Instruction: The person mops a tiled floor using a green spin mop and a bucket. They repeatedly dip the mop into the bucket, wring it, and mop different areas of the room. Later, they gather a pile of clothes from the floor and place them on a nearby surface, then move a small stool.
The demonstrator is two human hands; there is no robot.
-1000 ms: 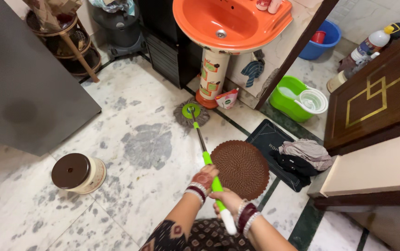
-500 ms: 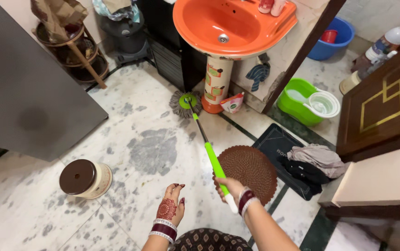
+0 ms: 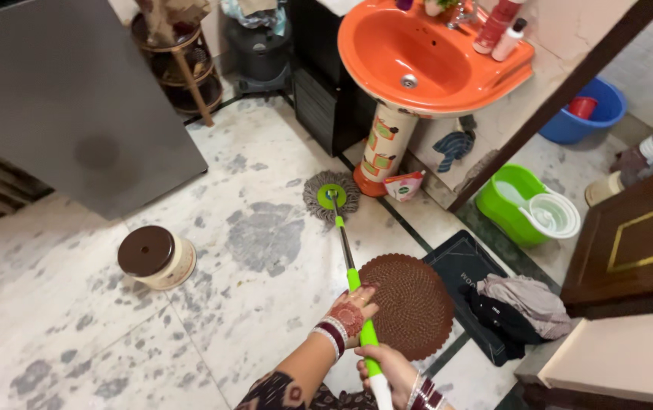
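- Head view: both my hands grip the green-and-white spin mop handle (image 3: 357,304), left hand (image 3: 351,313) above right hand (image 3: 388,369).
- Its grey round mop head (image 3: 332,197) rests on the white marble floor (image 3: 250,250) by the orange pedestal sink (image 3: 417,57); I judge most of the floor unmopped.
- Half a second ago my left hand hung free; now it's closed on the handle.

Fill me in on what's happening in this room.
A person is mopping a marble floor. Both hands grip the spin mop's handle: the left hand higher up, the right hand near its white end. The mop head rests beside the orange sink's pedestal. A round brown mat lies alongside.
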